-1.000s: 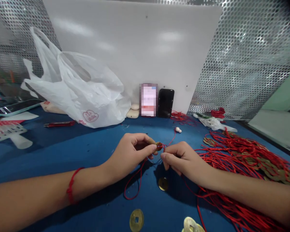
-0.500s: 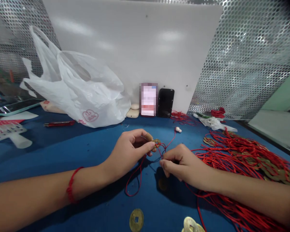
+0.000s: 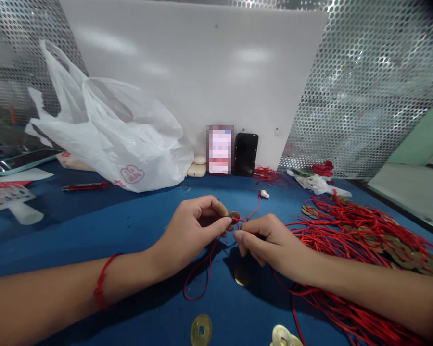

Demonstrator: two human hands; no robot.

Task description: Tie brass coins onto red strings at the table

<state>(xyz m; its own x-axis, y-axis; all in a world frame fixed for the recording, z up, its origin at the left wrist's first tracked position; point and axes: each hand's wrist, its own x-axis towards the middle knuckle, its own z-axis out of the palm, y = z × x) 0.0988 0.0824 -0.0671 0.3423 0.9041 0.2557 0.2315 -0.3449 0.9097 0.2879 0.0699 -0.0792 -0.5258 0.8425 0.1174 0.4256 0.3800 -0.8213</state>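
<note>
Between the thumb and fingers of my left hand point(image 3: 197, 226) is a brass coin point(image 3: 234, 216), seen nearly edge-on, with red cord around it. My right hand point(image 3: 265, 240) pinches the red cord close beside the coin. A loop of that cord point(image 3: 197, 294) hangs below my left hand onto the blue table. Another strand runs up to a small white earbud-like piece point(image 3: 264, 194). Under my right hand a coin point(image 3: 242, 276) lies in shadow. Nearer to me rests a coin with a square hole point(image 3: 201, 330), and more coins point(image 3: 284, 336) overlap at the bottom edge.
Red cords with coins point(image 3: 364, 240) are heaped at the right, partly beneath my right forearm. A white plastic bag point(image 3: 130, 139), a lit phone point(image 3: 220, 150) and a black phone point(image 3: 246, 154) stand before a white board point(image 3: 187, 62). A red pen point(image 3: 85, 186) lies left.
My right hand has moved slightly left, closer to the coin, and the cord between my hands is shorter. The coin has tilted more edge-on. The view has shifted slightly.
</note>
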